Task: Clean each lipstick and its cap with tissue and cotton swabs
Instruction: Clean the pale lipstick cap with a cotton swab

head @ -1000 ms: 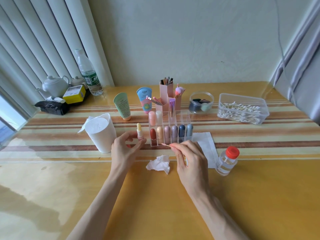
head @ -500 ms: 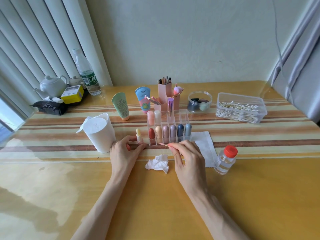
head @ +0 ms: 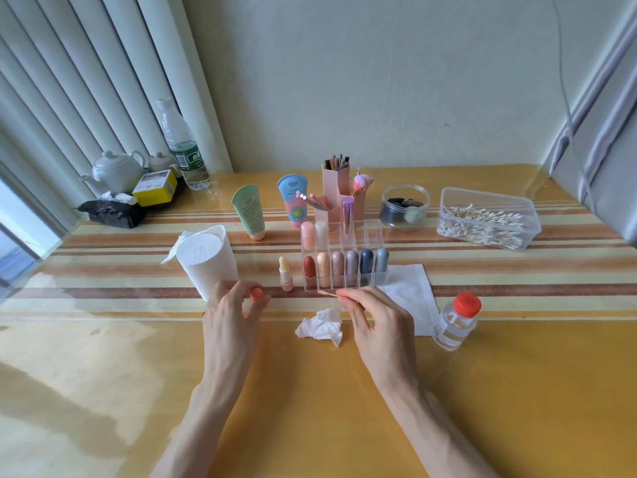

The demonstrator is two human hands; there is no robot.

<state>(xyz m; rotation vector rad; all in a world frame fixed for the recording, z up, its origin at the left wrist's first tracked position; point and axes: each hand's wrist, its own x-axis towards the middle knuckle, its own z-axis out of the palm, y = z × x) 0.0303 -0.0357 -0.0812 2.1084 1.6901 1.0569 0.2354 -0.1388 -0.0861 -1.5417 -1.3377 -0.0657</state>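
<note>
two grips split the job: the left hand point(head: 234, 312) pinched the orange cap point(head: 256, 294), seemingly to offer it to the cotton swab point(head: 329, 293) pinched in the right hand point(head: 375, 319), while the uncapped lipstick point(head: 285, 274) stood upright just beyond, between both grips.

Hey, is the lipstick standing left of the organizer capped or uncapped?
Uncapped: the lipstick stands upright with its pale yellow tip bare, and the left hand pinches a small orange cap.
</note>
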